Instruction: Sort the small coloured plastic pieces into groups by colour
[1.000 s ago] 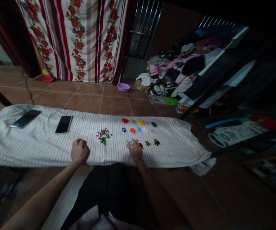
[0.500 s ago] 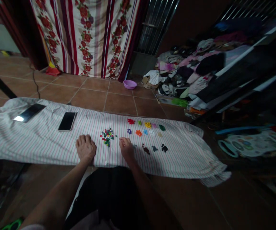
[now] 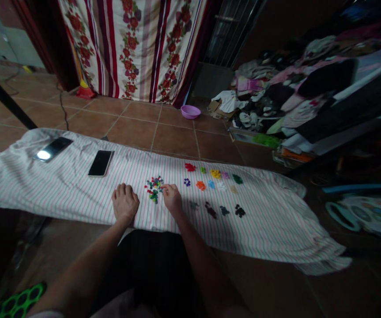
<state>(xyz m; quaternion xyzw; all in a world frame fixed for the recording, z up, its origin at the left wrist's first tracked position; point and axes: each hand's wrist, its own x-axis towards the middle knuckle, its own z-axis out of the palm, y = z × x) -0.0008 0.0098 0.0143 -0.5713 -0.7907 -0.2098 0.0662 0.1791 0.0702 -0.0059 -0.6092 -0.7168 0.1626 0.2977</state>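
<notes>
My left hand (image 3: 125,203) lies flat, palm down, on a striped cloth (image 3: 87,203), to the left of a mixed pile of small coloured pieces (image 3: 153,189). At the pile's right edge is my right hand (image 3: 172,198), its thumb and fingertips pinched together; whatever they hold is too small to make out. Right of it, pieces lie sorted by colour: red (image 3: 190,167), yellow (image 3: 215,173), orange (image 3: 200,185), dark blue (image 3: 186,182), light blue (image 3: 211,184), dark green (image 3: 237,179), brown (image 3: 210,210) and black (image 3: 239,210), with several other small groups among them.
Two phones, one dark (image 3: 100,163) and one reflecting a bright light (image 3: 53,149), lie on the cloth at the left. Beyond stand a purple basin (image 3: 190,112) on the tiled floor, a floral curtain (image 3: 144,53) and a heap of clothes (image 3: 263,88).
My right hand has moved left to the edge of the mixed pile. My left hand stays resting on the cloth. The whole view has shifted slightly.
</notes>
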